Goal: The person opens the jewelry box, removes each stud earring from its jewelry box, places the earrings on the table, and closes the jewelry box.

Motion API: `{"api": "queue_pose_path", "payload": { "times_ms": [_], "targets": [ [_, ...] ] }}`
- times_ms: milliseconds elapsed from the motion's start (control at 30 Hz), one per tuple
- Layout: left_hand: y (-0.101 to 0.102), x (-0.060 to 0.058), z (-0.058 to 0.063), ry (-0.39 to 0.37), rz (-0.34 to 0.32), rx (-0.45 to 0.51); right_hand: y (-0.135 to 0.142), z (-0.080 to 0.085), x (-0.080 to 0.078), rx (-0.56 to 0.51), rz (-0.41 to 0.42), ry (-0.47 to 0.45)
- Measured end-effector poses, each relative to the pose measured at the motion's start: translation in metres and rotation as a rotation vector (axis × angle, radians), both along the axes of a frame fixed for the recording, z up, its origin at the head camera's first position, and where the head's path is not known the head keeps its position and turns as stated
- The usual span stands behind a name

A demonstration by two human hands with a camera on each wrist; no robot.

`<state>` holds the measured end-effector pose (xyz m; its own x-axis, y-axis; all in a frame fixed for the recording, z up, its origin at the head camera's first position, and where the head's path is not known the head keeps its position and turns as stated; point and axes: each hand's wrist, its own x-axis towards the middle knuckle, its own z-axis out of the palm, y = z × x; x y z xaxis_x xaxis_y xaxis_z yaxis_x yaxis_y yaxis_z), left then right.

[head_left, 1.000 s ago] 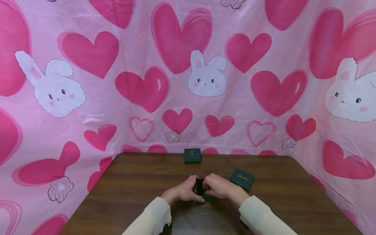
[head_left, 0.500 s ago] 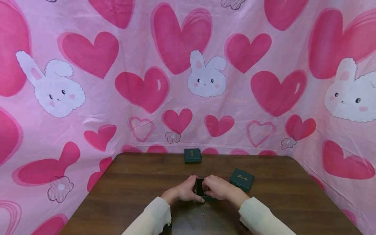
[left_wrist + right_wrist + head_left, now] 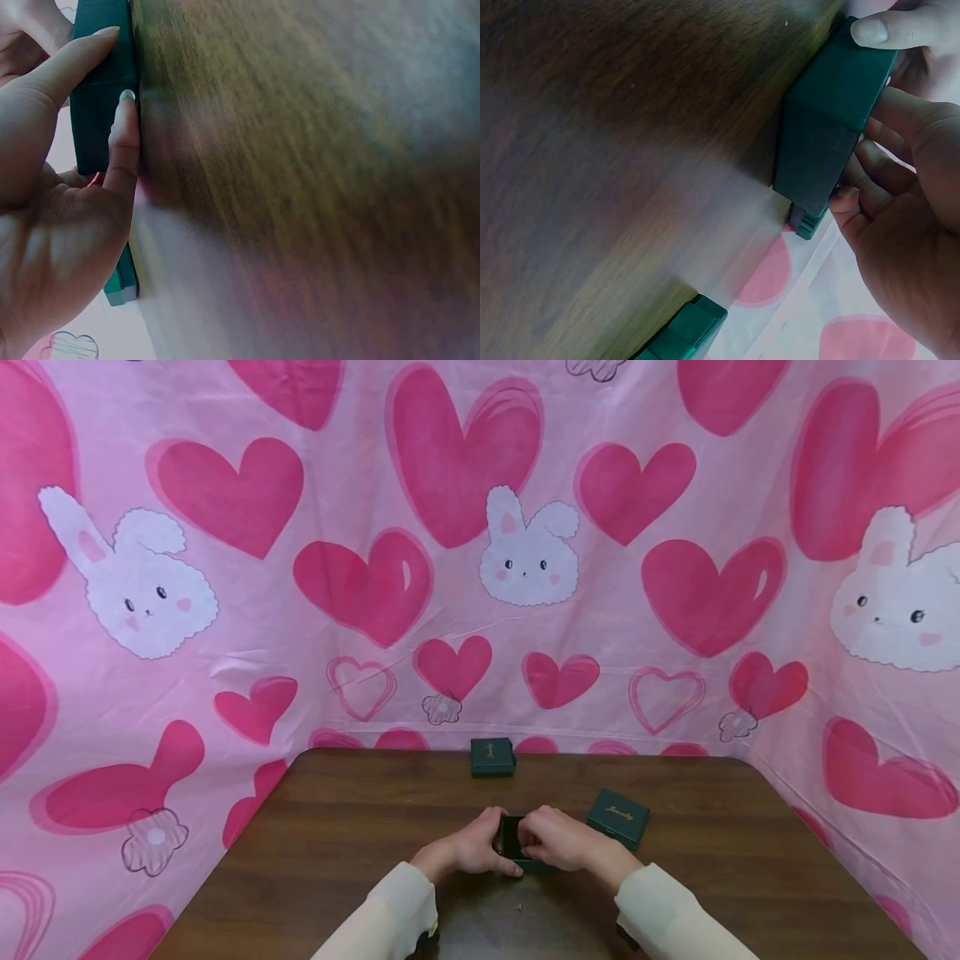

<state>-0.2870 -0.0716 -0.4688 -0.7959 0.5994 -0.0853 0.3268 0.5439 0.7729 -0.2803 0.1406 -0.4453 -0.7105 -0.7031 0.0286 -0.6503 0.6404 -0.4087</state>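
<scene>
On the wooden table sits a small dark green box, its lid off and its inside black. My left hand grips its left end; in the left wrist view the thumb lies on the box's side and another finger lies low along it. From the right, my right hand reaches over the rim with curled fingers. In the right wrist view those fingertips dip behind the box wall, so I cannot tell what they pinch inside. A tiny pale piece lies on the table in front.
One dark green box with gold lettering stands at the table's back edge. To the right, close past my right hand, lies a green piece lettered "Jewelry". Pink heart-printed cloth surrounds the table.
Both hands stay at the green box. The right hand and forearm shift very slightly to the right; nothing else visibly moves.
</scene>
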Motion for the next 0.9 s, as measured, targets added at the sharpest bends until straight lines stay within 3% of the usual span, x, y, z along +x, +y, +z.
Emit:
{"api": "queue_pose_path", "payload": {
  "times_ms": [567, 900],
  "targets": [
    [-0.0001, 0.0001, -0.0013, -0.006, 0.003, -0.001, 0.0026, -0.0013, -0.0014, -0.034, 0.007, -0.016],
    [-0.0005, -0.0007, -0.0009, -0.016, 0.004, 0.001, 0.0013, -0.0002, -0.0042, -0.039, 0.054, -0.018]
  ]
}}
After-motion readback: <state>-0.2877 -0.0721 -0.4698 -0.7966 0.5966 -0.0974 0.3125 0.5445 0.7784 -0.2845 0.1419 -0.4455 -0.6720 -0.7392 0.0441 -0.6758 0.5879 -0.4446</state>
